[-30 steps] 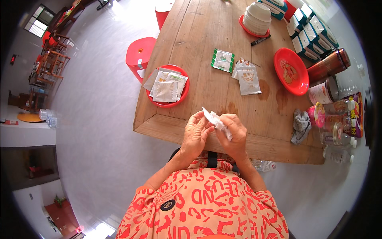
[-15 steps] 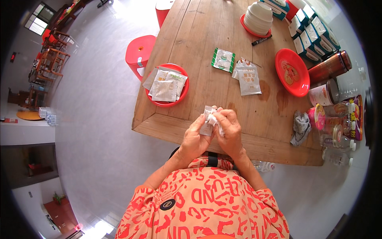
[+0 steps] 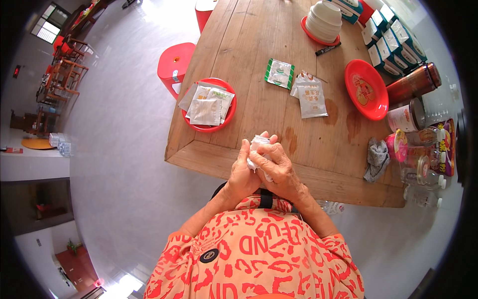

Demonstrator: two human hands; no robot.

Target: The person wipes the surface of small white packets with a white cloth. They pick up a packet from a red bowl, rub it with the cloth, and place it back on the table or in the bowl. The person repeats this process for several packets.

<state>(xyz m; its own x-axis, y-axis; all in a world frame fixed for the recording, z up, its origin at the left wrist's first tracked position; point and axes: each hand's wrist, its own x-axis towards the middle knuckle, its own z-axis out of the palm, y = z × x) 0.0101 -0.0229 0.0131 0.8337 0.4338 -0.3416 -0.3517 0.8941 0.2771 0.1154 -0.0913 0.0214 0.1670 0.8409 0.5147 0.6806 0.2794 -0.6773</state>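
At the near edge of the wooden table [image 3: 224,149], both hands meet around a small sachet wrapped in crumpled white tissue [image 3: 259,143]. My left hand [image 3: 242,172] cradles it from the left, thumb raised and fingers behind it. Pressing the tissue against it is my right hand [image 3: 279,172], fingers bent over the front. Most of the sachet is hidden. A red plate [image 3: 232,112] to the left bears several flat sachets [image 3: 205,110]. Farther off lie a green-edged packet [image 3: 280,73] and pale sachets [image 3: 312,97].
On the right are an empty red plate [image 3: 366,89], a grey cloth [image 3: 377,159], a copper-coloured flask [image 3: 414,82], jars and bottles. White bowls [image 3: 323,22], a black marker [image 3: 328,49] and tissue packs [image 3: 398,45] stand farther back. A red stool [image 3: 176,62] is beside the table.
My right hand has turned and moved slightly down and left, its fingers now folding over the tissue. The sachet, plainly seen before, is mostly covered.
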